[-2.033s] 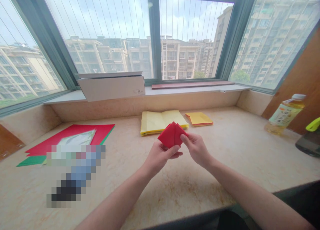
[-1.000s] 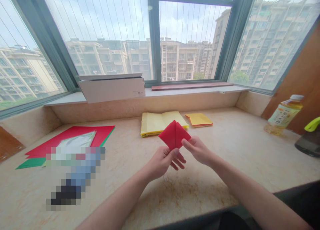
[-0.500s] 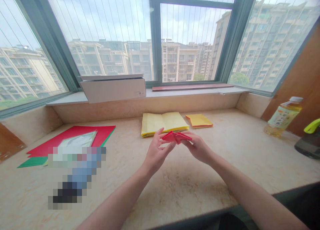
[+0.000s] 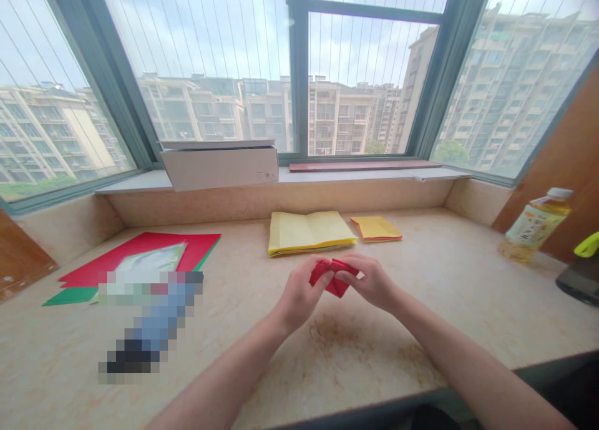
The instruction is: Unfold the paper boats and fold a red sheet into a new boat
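Pinching folded red paper (image 4: 333, 277) between left hand (image 4: 297, 296) and right hand (image 4: 373, 283), fingers pressed together, yellow sheets (image 4: 311, 233) beyond

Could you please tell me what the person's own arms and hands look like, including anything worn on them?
The left hand and right hand are bare, without gloves or rings, and the left forearm and right forearm show no sleeves, watch or bracelet.

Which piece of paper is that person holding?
The folded red paper between the left hand and right hand; the yellow stack and red sheets lie on the counter.
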`<state>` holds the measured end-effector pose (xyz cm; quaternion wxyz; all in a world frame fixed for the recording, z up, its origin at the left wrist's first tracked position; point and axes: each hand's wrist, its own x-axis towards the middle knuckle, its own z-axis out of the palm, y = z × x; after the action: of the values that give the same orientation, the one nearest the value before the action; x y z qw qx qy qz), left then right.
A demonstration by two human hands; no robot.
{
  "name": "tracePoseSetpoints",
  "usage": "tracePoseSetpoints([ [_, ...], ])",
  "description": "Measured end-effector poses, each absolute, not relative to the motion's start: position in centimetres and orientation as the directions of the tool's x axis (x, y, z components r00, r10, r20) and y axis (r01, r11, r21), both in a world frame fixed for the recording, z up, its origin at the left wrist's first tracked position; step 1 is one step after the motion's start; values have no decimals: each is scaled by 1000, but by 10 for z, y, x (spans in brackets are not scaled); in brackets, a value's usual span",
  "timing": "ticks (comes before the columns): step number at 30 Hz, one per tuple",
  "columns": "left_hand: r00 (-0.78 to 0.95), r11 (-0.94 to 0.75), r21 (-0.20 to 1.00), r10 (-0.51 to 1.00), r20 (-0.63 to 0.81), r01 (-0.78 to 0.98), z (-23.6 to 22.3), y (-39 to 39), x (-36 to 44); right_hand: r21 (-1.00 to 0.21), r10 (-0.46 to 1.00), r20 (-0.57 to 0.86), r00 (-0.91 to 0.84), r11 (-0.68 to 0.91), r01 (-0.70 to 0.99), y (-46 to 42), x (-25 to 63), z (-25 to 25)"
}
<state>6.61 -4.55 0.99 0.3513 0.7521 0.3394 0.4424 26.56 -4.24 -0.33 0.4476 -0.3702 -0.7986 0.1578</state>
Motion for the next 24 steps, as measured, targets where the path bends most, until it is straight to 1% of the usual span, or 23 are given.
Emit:
tracePoseSetpoints([
  [3,366,-483,857,841,398,179,9,-46,67,-676,761,589,-272,649,350,-43,264,-3],
  [6,373,-438,893,850,372,108,9,-47,67,-769,805,544,-238,591,242,-44,263,-1],
  [10,390,-359,933,859,330,0,11,-48,68,-844,844,501,-191,525,105,-44,262,1],
  [13,405,-328,942,853,329,-74,13,-49,70,-864,859,498,-120,504,23,-42,261,-1],
  [18,400,-339,929,838,371,-150,18,-51,72,-868,873,486,40,488,-95,-40,260,-5],
  [20,396,-327,933,845,359,-148,18,-51,71,-864,878,468,96,478,-158,-41,260,-3],
  [24,419,-322,942,846,330,-93,14,-50,71,-839,898,387,209,437,-324,-43,260,5],
])
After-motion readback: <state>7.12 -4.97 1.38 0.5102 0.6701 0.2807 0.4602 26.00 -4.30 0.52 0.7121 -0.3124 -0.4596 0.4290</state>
